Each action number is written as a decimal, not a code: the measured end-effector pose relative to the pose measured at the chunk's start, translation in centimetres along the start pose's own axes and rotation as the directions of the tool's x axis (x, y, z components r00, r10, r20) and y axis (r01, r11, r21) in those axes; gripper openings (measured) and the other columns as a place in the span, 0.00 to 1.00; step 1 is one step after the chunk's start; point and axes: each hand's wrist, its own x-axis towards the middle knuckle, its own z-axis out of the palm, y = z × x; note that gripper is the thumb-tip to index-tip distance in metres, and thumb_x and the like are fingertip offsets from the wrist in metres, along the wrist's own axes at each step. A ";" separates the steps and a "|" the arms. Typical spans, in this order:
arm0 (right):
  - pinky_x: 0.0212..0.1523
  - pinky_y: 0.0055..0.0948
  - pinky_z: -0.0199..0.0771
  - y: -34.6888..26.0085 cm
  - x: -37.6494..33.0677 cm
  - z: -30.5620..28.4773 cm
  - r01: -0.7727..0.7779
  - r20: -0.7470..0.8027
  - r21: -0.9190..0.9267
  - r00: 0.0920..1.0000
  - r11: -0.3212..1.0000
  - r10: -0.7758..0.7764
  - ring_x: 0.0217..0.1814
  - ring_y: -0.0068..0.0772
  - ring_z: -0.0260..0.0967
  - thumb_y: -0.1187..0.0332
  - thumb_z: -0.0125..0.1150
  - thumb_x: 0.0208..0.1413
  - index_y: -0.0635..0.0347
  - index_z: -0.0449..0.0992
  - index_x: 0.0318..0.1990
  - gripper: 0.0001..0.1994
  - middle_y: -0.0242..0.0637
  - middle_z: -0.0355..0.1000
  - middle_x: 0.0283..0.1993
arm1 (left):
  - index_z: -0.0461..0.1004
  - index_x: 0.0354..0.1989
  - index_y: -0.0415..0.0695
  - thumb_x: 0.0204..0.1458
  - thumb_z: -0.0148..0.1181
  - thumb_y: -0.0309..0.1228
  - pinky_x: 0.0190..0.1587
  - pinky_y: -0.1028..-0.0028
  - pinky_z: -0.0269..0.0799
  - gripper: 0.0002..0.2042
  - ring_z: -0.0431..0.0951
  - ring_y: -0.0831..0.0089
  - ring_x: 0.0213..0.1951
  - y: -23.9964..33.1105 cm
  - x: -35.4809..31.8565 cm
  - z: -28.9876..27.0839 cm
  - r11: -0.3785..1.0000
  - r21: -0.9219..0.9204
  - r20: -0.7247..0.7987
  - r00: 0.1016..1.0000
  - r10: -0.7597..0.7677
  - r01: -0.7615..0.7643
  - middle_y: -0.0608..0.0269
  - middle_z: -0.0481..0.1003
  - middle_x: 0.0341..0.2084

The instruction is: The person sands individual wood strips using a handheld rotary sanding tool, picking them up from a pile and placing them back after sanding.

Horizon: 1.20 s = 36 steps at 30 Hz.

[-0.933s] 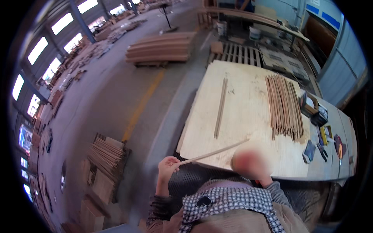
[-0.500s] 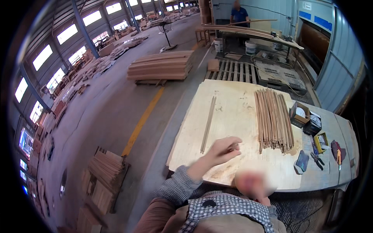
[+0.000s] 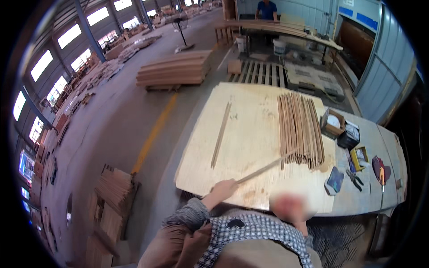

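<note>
My left hand (image 3: 223, 190) is closed round one end of a thin wooden stick (image 3: 263, 169) near the front edge of the pale board (image 3: 254, 129). The stick slants up and right, its far end by the lower end of a bundle of similar wooden sticks (image 3: 301, 129). My right hand (image 3: 298, 219) is at the board's front edge, mostly hidden by a blurred patch, so its fingers do not show. One or two thin sticks (image 3: 221, 134) lie on the board's left side.
Right of the bundle stand small open boxes (image 3: 333, 123) and a yellow box (image 3: 359, 158). Pliers (image 3: 355, 179), a dark pad (image 3: 334, 181) and an orange-handled tool (image 3: 382, 174) lie nearby. Stacked boards (image 3: 174, 69) stand on the floor; a co-worker (image 3: 267, 10) is behind a far bench.
My left hand has moved left and toward me, and now holds a stick that stretches across the board. The whole view has shifted a little.
</note>
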 end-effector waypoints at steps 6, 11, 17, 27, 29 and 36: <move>0.52 0.35 0.68 -2.2 4.3 3.1 0.102 0.146 -0.017 0.984 0.995 -0.099 0.51 0.49 0.67 0.66 0.66 0.30 0.63 0.56 0.63 0.45 0.52 0.68 0.48 | 0.68 0.33 0.42 0.56 0.46 0.41 0.35 0.50 0.67 0.14 0.74 0.43 0.33 -11.2 -8.9 6.3 0.984 0.105 0.049 0.988 -0.149 0.144 0.44 0.74 0.25; 0.56 0.33 0.64 -6.5 8.0 6.0 0.265 0.349 -0.203 0.919 0.943 -0.183 0.55 0.46 0.65 0.64 0.67 0.35 0.62 0.57 0.62 0.42 0.47 0.67 0.52 | 0.64 0.30 0.43 0.58 0.44 0.41 0.32 0.48 0.65 0.13 0.74 0.44 0.30 -8.0 -11.2 4.8 0.968 0.052 -0.065 0.968 -0.242 0.245 0.46 0.74 0.22; 0.47 0.41 0.69 -5.9 12.6 12.6 0.599 0.429 -0.244 0.772 0.762 -0.469 0.46 0.54 0.67 0.62 0.60 0.39 0.47 0.60 0.61 0.35 0.54 0.64 0.48 | 0.65 0.29 0.45 0.57 0.47 0.41 0.26 0.53 0.69 0.13 0.75 0.49 0.23 -8.5 -10.6 7.5 0.966 0.101 -0.157 0.963 -0.220 0.237 0.51 0.73 0.18; 0.43 0.45 0.71 -11.0 8.0 14.5 0.690 0.555 -0.114 0.641 0.715 -0.530 0.44 0.56 0.68 0.61 0.61 0.41 0.43 0.62 0.59 0.32 0.55 0.64 0.45 | 0.65 0.28 0.45 0.54 0.51 0.43 0.22 0.60 0.70 0.14 0.75 0.56 0.22 -9.1 -10.6 7.8 0.960 0.187 -0.247 0.956 -0.161 0.210 0.57 0.72 0.20; 0.43 0.45 0.71 -10.5 10.3 14.0 0.615 0.543 -0.198 0.717 0.763 -0.437 0.43 0.56 0.68 0.60 0.61 0.42 0.43 0.62 0.59 0.31 0.55 0.64 0.45 | 0.66 0.26 0.46 0.53 0.53 0.42 0.22 0.63 0.70 0.13 0.75 0.61 0.21 -9.6 -11.4 7.8 0.962 0.231 -0.360 0.931 -0.057 0.148 0.61 0.70 0.19; 0.42 0.46 0.71 -15.9 4.9 13.1 0.614 0.579 -0.256 0.716 0.746 -0.390 0.42 0.57 0.69 0.60 0.62 0.42 0.40 0.65 0.56 0.29 0.56 0.64 0.45 | 0.67 0.26 0.47 0.54 0.52 0.42 0.22 0.63 0.71 0.13 0.76 0.61 0.21 -10.2 -11.6 7.4 0.953 0.222 -0.261 0.954 -0.145 0.205 0.60 0.71 0.18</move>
